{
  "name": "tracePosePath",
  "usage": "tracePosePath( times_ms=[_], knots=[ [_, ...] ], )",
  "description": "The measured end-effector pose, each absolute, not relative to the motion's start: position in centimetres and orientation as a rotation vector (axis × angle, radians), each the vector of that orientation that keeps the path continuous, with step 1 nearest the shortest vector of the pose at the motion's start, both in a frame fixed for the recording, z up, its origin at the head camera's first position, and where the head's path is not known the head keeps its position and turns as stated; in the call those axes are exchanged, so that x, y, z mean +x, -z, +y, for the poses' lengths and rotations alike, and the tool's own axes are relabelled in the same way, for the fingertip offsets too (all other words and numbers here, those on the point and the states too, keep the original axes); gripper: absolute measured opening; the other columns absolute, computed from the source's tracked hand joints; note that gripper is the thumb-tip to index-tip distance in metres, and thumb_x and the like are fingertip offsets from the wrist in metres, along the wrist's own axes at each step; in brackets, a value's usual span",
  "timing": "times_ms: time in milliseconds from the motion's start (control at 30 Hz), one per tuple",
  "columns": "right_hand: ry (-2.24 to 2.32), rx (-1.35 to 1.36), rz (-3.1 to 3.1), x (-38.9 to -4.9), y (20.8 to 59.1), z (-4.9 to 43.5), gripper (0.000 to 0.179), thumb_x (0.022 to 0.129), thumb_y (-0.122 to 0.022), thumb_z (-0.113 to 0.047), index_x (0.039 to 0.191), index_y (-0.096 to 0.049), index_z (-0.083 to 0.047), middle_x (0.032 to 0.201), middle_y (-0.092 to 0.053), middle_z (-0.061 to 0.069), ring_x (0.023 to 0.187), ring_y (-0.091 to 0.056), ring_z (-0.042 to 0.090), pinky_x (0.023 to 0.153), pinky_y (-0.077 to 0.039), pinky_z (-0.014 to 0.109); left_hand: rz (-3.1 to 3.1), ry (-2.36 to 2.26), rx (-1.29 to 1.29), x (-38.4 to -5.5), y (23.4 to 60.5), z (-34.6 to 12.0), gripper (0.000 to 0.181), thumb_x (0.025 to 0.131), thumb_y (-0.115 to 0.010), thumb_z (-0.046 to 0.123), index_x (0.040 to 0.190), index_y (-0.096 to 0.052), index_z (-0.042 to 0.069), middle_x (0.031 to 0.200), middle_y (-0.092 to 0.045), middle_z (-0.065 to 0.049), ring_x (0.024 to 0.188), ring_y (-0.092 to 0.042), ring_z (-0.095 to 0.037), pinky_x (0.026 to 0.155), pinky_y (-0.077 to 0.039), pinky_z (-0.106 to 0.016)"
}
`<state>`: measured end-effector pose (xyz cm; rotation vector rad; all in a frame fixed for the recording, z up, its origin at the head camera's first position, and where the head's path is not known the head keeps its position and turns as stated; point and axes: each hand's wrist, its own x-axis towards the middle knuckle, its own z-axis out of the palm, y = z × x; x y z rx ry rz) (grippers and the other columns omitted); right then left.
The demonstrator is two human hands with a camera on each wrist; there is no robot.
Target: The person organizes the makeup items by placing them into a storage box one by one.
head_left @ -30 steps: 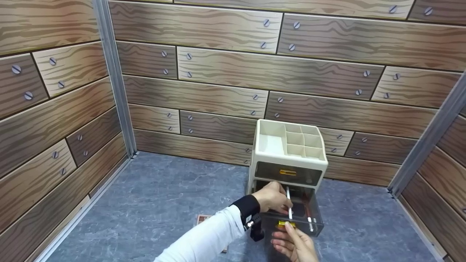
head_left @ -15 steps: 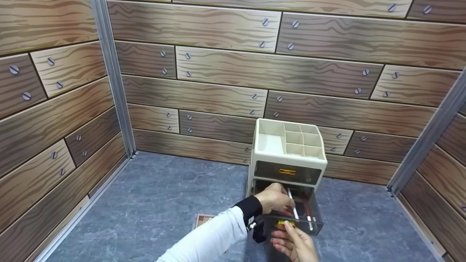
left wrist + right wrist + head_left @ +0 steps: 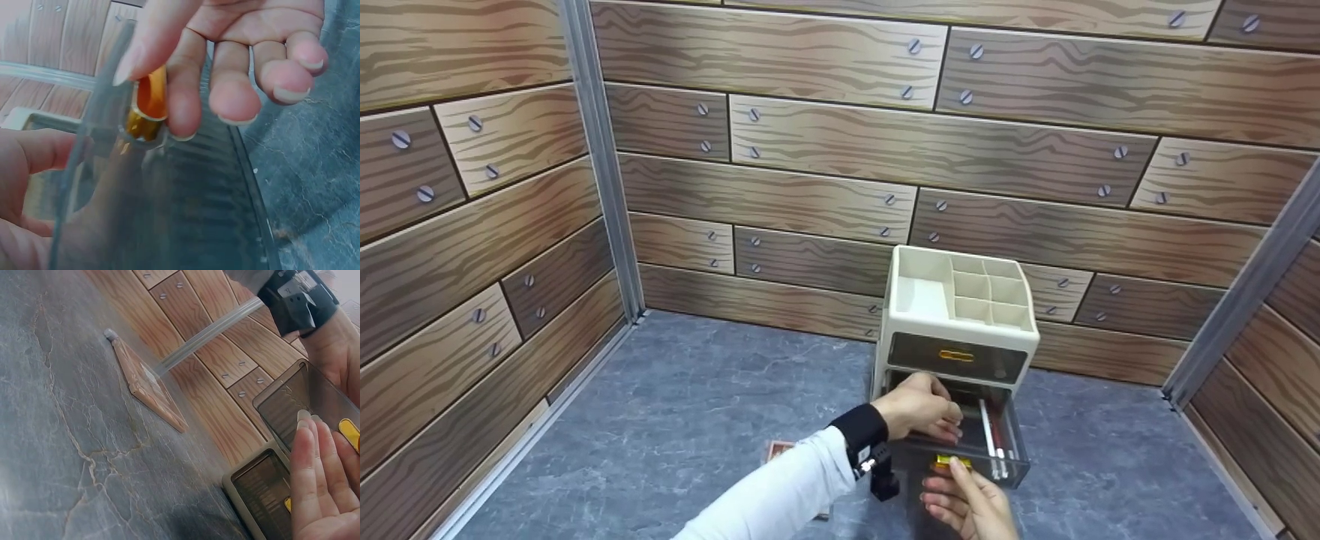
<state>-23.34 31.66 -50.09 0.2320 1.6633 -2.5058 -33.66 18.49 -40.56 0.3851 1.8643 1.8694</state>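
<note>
My left hand is inside the pulled-out smoked drawer of a cream desk organizer. Its fingers are loosely bent and no object shows in them; in the left wrist view its thumb and finger stand apart behind the clear front. Along the drawer's right side lie a slim white stick and a reddish stick with a white end. My right hand pinches the drawer's yellow handle between thumb and index finger, the other fingers loosely extended.
Above the open drawer is a closed upper drawer, and the organizer's top has several compartments. A flat pinkish tray-like object lies on the grey marbled floor, partly hidden by the left sleeve. Wood-patterned walls enclose the space.
The white stick has gone from my left hand to the drawer's right side, beside the reddish stick. My left hand has let it go and drawn slightly left. My right hand stays on the handle.
</note>
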Motion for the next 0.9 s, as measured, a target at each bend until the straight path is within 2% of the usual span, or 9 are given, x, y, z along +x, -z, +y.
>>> tracePosePath(
  times_ms=[233, 533, 700, 900],
  knots=[
    [2.506, 0.276, 1.675, -23.4, 50.0, 31.8, 0.032, 0.112, -0.051, -0.03, 0.103, -0.075, -0.011, 0.089, -0.077, 0.003, 0.08, -0.077, 0.016, 0.08, -0.065, 0.031, 1.777, -1.994, 0.514, -33.8, 39.5, 16.2, 0.028, 0.091, -0.068, -0.01, 0.115, -0.053, -0.009, 0.098, -0.071, -0.027, 0.084, -0.076, -0.036, 0.075, -0.067, -0.038],
    [2.511, 0.296, 1.686, -23.4, 49.9, 31.7, 0.031, 0.111, -0.051, -0.029, 0.104, -0.074, -0.008, 0.088, -0.077, 0.004, 0.079, -0.077, 0.017, 0.079, -0.066, 0.031, 1.828, -2.004, 0.606, -34.1, 38.5, 10.6, 0.031, 0.095, -0.069, -0.003, 0.122, -0.055, -0.009, 0.101, -0.071, -0.022, 0.09, -0.074, -0.037, 0.078, -0.067, -0.038],
    [2.5, 0.3, 1.713, -23.3, 49.9, 31.7, 0.032, 0.112, -0.05, -0.028, 0.103, -0.075, -0.009, 0.087, -0.077, 0.004, 0.078, -0.077, 0.016, 0.078, -0.066, 0.03, 1.913, -1.953, 0.597, -34.2, 39.3, 7.1, 0.035, 0.096, -0.07, 0.003, 0.128, -0.056, -0.005, 0.109, -0.069, -0.022, 0.094, -0.073, -0.034, 0.079, -0.066, -0.039],
    [2.493, 0.296, 1.721, -23.4, 50.0, 31.6, 0.033, 0.111, -0.052, -0.028, 0.102, -0.076, -0.009, 0.087, -0.078, 0.004, 0.079, -0.077, 0.017, 0.077, -0.066, 0.03, 2.075, -1.83, 0.549, -34.2, 41.6, 2.7, 0.039, 0.096, -0.071, 0.009, 0.131, -0.057, -0.002, 0.11, -0.068, -0.017, 0.09, -0.071, -0.025, 0.08, -0.066, -0.039]
  ],
)
